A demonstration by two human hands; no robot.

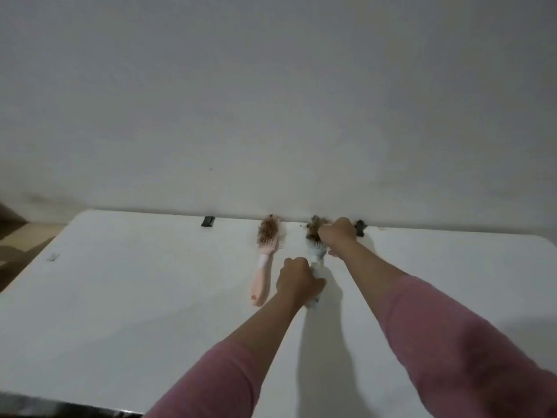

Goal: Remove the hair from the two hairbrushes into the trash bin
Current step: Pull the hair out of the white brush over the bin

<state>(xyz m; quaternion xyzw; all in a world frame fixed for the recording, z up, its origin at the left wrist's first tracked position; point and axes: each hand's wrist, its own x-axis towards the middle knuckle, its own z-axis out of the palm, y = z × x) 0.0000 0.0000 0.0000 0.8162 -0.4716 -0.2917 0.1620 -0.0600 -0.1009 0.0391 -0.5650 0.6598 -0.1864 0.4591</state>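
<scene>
I count two hairbrushes on one white table [120, 297]: a pink hairbrush [262, 268] and a pale blue hairbrush [316, 253]. There are two clumps of hair, one brown clump [267, 231] on the pink brush and one darker clump [313, 229] at the head of the blue one. I see two hands, my left hand [297, 279] and my right hand [337, 233], two pink sleeves [452, 342], and two small black clips [208, 221] at the table's far edge.

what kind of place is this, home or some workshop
Probably a home, though little shows: a plain white table pushed against a bare wall, with a pink hairbrush lying on it while the hands work hair off a light hairbrush.
</scene>
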